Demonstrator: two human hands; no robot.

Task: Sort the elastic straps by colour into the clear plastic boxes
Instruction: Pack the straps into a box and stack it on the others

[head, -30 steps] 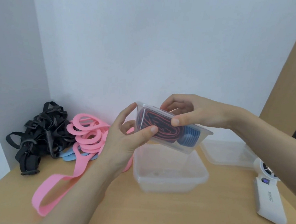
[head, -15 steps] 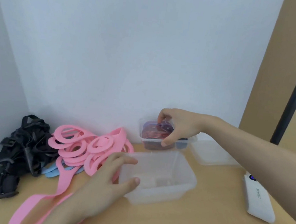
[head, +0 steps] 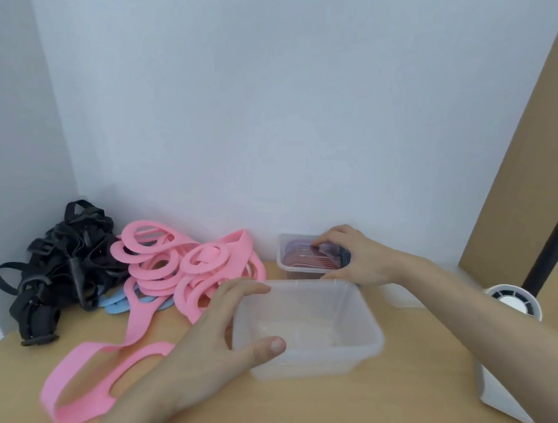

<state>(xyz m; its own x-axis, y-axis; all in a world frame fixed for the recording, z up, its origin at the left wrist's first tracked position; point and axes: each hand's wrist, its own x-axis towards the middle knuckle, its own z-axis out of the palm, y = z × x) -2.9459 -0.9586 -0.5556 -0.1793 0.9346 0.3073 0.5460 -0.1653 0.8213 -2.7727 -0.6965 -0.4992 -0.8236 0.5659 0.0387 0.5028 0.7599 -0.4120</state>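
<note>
Black straps (head: 55,267) are heaped at the ten o'clock corner of the table (head: 386,422). Pink straps (head: 175,269) lie touching them on the right, with one long loop trailing toward seven o'clock and light blue straps (head: 116,304) partly buried beneath. The left hand (head: 222,343) grips the empty clear box (head: 327,330) at its nine o'clock end, thumb on the near wall and fingers curled at the rim. At that box's twelve o'clock stands the lidded box (head: 300,258), holding red and dark blue straps. The right hand (head: 359,257) is clamped on it, fingers over the lid. A white device (head: 503,355) stands at three o'clock.
</note>
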